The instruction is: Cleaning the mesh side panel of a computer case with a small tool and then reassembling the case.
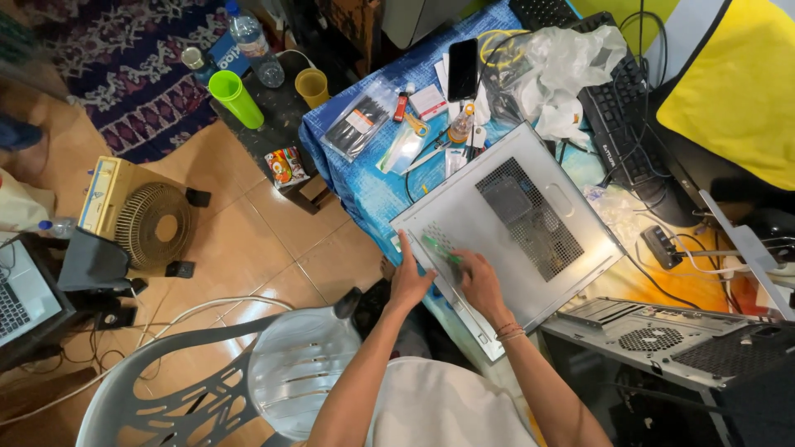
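Note:
A grey metal computer side panel (505,223) with mesh vents lies flat on the blue-clothed table (364,178). My left hand (410,281) rests on the panel's near left edge, fingers spread. My right hand (479,280) holds a green-handled tool (440,248), probably a screwdriver, its tip on the panel near a small vent. Both hands sit close together at the panel's near corner.
An open computer case (662,339) stands at the right. A black keyboard (617,108), phone (462,68), plastic bags, scissors and small tools crowd the table's far side. A grey plastic chair (248,372) is below left, a fan (153,223) and cups on the floor side.

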